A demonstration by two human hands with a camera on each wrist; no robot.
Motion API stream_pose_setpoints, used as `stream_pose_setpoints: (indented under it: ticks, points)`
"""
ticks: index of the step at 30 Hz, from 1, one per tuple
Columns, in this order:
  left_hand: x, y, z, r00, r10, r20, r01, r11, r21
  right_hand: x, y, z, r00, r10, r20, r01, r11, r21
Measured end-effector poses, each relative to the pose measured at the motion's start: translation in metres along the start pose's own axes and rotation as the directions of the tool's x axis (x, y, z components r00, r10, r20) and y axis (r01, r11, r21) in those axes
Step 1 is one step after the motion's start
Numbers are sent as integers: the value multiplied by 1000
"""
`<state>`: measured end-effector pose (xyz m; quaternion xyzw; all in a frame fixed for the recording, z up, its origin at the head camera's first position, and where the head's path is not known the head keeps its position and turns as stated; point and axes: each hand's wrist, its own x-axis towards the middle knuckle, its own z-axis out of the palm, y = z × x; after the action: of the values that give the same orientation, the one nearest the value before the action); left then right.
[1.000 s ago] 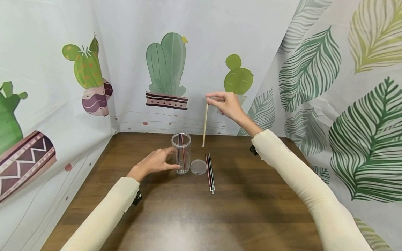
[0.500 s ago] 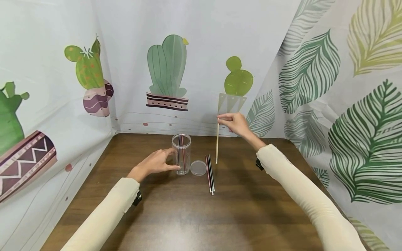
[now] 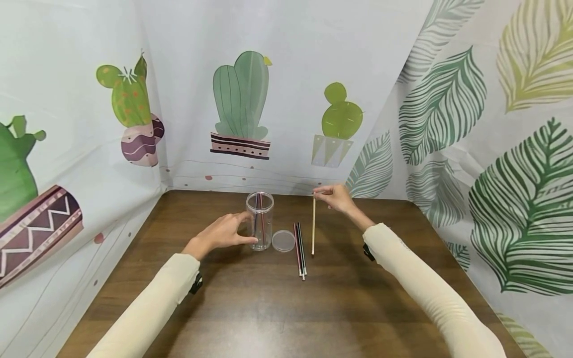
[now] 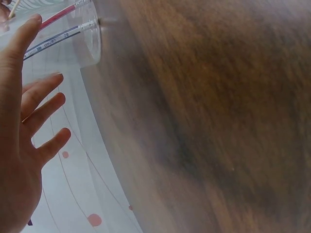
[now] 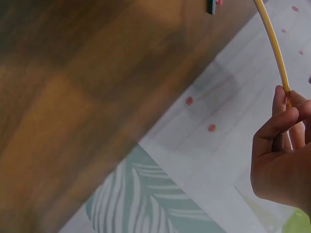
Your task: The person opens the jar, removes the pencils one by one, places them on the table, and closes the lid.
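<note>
My left hand (image 3: 226,231) holds the side of a clear cylindrical jar (image 3: 264,226), thumb in front and fingers toward the back. Inside the uncovered jar stand a red and a dark pencil; in the left wrist view, the dark striped pencil (image 4: 53,42) shows printing. My right hand (image 3: 337,198) pinches the top end of a yellow pencil (image 3: 313,223) with thumb and fingertips. That pencil hangs upright, its lower end at or just above the table; contact cannot be told.
A round clear lid (image 3: 283,240) lies beside the jar on the brown table (image 3: 233,308). Several dark and red pencils (image 3: 300,251) lie together right of the lid. A printed cloth (image 3: 295,59) with cacti and leaves hangs behind the table and along its sides.
My right hand has lowered the yellow pencil from above the table and shifted it right, past the lying pencils. My left hand stays at the jar.
</note>
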<state>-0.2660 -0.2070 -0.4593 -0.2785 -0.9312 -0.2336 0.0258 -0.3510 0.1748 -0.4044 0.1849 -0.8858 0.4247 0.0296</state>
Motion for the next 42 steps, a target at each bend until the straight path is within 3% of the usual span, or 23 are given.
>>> stream_pose_setpoints:
  ticks: [5,15,42]
  points:
    - [0,0,0,1000,3,-8,-3,1000,-5,-4,9,12,996,79,27,-79,997,-1]
    - [-1,-1,0,1000,2,-10,-2,1000,5,-15,25,29,988,146,58,-144,989,-46]
    - [-1,0,1,1000,-1,-8,2,1000,9,-24,42,66,973,183,137,-176,982,-64]
